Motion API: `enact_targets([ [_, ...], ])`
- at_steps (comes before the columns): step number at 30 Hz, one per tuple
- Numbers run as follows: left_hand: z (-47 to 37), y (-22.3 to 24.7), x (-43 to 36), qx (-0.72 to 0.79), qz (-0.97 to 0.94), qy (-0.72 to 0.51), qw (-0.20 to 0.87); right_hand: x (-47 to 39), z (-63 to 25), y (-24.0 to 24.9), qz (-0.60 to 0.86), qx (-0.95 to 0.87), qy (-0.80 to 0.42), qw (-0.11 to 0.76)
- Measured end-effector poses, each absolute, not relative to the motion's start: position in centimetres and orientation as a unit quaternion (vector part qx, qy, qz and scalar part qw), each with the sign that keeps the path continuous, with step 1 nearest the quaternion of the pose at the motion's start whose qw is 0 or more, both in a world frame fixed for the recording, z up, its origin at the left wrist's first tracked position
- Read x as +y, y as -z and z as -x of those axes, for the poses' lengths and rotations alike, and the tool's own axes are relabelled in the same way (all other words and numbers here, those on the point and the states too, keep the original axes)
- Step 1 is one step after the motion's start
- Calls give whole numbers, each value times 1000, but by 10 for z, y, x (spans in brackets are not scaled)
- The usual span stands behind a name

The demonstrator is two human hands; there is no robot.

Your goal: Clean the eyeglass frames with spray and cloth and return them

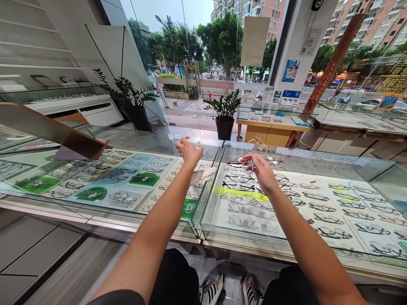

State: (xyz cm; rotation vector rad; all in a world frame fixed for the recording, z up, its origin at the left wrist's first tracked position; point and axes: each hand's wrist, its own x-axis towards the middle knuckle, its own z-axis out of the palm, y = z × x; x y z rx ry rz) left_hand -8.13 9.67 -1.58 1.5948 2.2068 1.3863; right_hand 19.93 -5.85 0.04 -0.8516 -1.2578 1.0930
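Note:
My right hand (260,167) pinches a pair of thin-rimmed eyeglasses (257,142) above the right glass counter; fingers hide part of the frame. Over the left counter reaches my left hand (188,151), its fingers apart and partly curled. A small clear bottle with a white top (199,145) stands right beside that hand, partly behind the thumb side. I cannot tell whether the two touch. Below my left hand a pale folded cloth (202,175) lies on the glass near the seam between the counters.
Both display cases (219,148) hold many rows of eyeglasses under glass. A slanted brown-framed mirror or panel (54,131) rests on the left counter. Potted plants (224,127) stand behind the counters, before a large window. A wooden display table (270,129) is farther back.

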Motion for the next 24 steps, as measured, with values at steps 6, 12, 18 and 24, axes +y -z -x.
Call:
enact_targets([
  [6,61,5,75,643,-693,-262,197,-59,-198,-1,365,-549,-467,589],
  [12,61,25,80,659,-698,-170,225,-59,-198,0,366,-553,-466,586],
  [18,71,17,81,655,-707,-158,216,-59,-198,-1,376,-557,-460,580],
  [24,74,17,87,644,-692,-209,250,-59,-198,-2,373,-557,-460,582],
])
